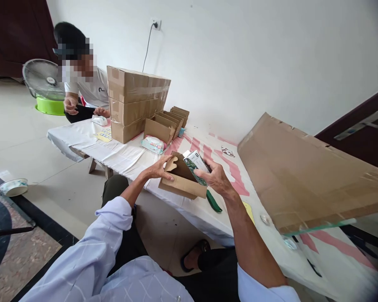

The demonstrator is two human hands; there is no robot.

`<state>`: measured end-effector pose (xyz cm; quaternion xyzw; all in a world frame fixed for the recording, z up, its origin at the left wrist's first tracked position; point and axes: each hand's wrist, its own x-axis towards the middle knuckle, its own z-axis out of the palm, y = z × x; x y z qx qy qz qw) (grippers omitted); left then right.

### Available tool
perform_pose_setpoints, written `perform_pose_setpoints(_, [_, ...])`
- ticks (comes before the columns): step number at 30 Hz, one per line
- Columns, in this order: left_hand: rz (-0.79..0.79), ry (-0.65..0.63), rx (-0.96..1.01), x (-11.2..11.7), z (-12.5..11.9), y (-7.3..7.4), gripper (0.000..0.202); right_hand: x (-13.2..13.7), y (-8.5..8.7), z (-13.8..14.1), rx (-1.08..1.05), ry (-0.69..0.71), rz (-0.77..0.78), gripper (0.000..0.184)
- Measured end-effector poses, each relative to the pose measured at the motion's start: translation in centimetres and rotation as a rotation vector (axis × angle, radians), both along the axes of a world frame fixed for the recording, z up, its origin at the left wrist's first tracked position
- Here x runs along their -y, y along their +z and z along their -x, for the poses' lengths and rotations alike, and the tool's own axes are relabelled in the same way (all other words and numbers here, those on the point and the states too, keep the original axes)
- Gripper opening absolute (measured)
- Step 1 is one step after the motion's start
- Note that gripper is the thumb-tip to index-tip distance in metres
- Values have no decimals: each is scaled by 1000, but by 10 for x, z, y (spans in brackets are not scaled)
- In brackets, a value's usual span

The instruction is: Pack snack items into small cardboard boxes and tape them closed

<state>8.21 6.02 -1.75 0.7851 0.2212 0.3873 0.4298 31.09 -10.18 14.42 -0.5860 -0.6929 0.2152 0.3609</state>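
Open carton [183,184] (landmark for places below) at the near edge of the tabletop [129,156]. Left hand [159,169]: grasping the carton's left end. Right hand [218,178]: grasping a slim printed box [194,162], at the right of the carton's mouth and not wholly inside (carton's contents cannot be told).

Progress, judged: this carton is unfinished, its top not yet closed. Beyond it, a row of open cartons [159,129] stands unsealed; beyond and left, the stacked cartons [135,107] are taped, apparently done.

Writing: printed box has a small black mark and fine print on its pale face, illegible. Wipes packet [153,144], beyond the carton, carries reddish lettering, too blurred to read.
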Motion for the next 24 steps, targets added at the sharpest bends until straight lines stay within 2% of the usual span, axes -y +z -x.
perform_pose_setpoints(3, [-21,38,3,-9,-18,8,133,18,-7,-2,-118,17,21,53])
perform_pose_setpoints(5, [-61,97,26,-2,-21,13,121,27,-17,-1,-145,25,37,54])
perform_pose_setpoints(9, [-156,245,99,43,-5,23,78,41,-46,0,-211,48,94,56])
perform_pose_setpoints(11, [-151,199,147,73,8,27,61,45,-61,2,-249,53,116,54])
perform_pose_setpoints(13, [-69,73,192,100,17,30,58,48,-77,7,-293,66,145,53])
perform_pose_setpoints(16, [125,-74,213,129,23,30,66,54,-95,17,-355,111,190,53])
perform_pose_setpoints(20, [308,-103,224,148,21,23,72,61,-106,30,-395,186,196,57])
perform_pose_setpoints(24, [462,-104,334,157,21,14,70,65,-114,35,-462,210,177,62])
